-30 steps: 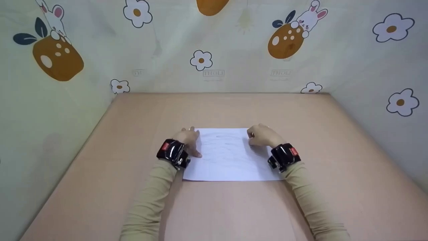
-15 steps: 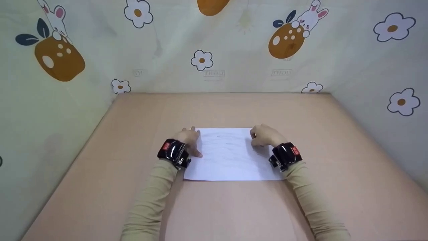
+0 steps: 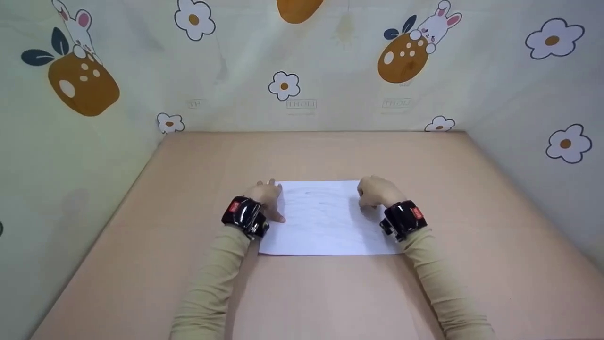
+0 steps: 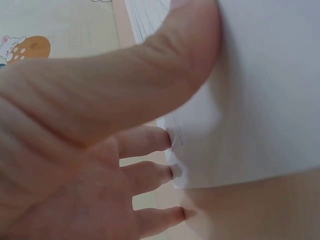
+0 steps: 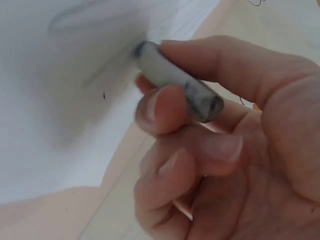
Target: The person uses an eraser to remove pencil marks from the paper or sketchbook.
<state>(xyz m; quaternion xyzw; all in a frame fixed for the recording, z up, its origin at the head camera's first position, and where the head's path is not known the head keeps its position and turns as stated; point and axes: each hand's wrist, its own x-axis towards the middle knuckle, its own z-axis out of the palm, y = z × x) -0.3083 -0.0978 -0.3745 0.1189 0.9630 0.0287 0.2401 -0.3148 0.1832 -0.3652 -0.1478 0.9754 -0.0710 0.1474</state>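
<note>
A white sheet of paper point(image 3: 321, 231) lies on the table, with faint grey pencil strokes near its upper middle. On its left edge rests my left hand point(image 3: 265, 196), fingers spread and thumb on the sheet. The left wrist view shows that thumb pressing the paper point(image 4: 265, 110), the other fingertips at the edge. Over the sheet's upper right side is my right hand point(image 3: 380, 191). It pinches a small, stubby white eraser point(image 5: 170, 75) with grey-smudged ends between thumb and fingers, one end against the paper. In the head view the hand hides the eraser.
The brown table point(image 3: 302, 153) extends around the paper on all sides. A pale cloth point(image 3: 236, 71) printed with flowers, rabbits and orange fruit stands behind and at both sides. Black wrist cameras point(image 3: 245, 215) sit on both wrists.
My right hand has shifted slightly right across the paper, holding the eraser. The left hand stays in place, and so does the sheet.
</note>
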